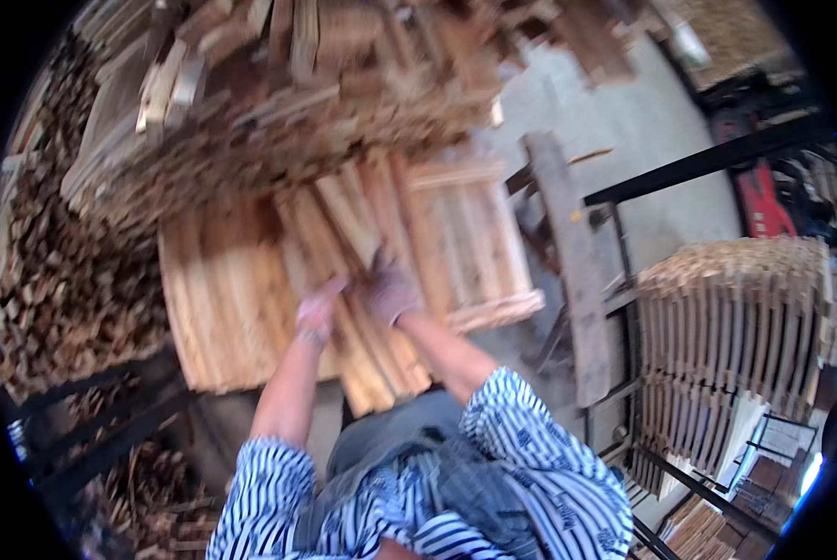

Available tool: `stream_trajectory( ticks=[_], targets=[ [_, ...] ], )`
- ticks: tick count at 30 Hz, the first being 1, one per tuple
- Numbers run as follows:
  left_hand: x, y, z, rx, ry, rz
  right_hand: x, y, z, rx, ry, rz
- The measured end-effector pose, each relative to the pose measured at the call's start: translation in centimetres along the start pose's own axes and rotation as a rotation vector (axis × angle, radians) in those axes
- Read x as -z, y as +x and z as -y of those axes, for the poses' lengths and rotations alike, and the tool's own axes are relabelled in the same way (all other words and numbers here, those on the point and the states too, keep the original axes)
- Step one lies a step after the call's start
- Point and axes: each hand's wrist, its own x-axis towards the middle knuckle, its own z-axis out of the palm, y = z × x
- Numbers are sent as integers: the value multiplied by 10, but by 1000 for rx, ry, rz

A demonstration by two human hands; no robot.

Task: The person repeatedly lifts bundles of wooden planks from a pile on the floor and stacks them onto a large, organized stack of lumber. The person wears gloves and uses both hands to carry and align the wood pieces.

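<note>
Both my hands wear pale pinkish work gloves and are smeared by motion. My right hand [392,293] is at the near end of a loose wooden board [345,210], its fingers seeming to close round that end. Close by on the left, my left hand [319,310] lies at the edge of another loose board [314,233]; its fingers are too blurred to read. More loose boards [381,350] run under and between the hands toward my body. Beneath them are side-by-side planks [222,280] on the left and a slatted wooden panel [460,243] with cross battens on the right.
A high stack of cut wood [278,121] rises just beyond the boards, and another woodpile [82,289] stands at left. On the right are a weathered upright plank [572,271], a black metal frame [708,173] and stacked wooden slats [726,327]. Grey floor [605,112] shows behind.
</note>
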Motion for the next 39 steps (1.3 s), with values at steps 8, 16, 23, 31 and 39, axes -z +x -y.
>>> stream_trajectory(
  ticks=[8, 16, 23, 31, 39],
  targets=[
    [-77, 41, 77, 451, -1409, 36, 12, 20, -36, -112, 100, 16],
    [-21, 24, -18, 810, -1050, -213, 135, 18, -100, -150, -18, -173],
    [-22, 25, -17, 709, -1070, -230, 52, 58, -92, -205, -309, -422],
    [-24, 31, -15, 707, -1045, -209, 79, 87, -172, -158, 105, -253],
    [-40, 30, 23, 734, -1138, -153, 81, 92, -174, -150, 245, -248]
  ],
)
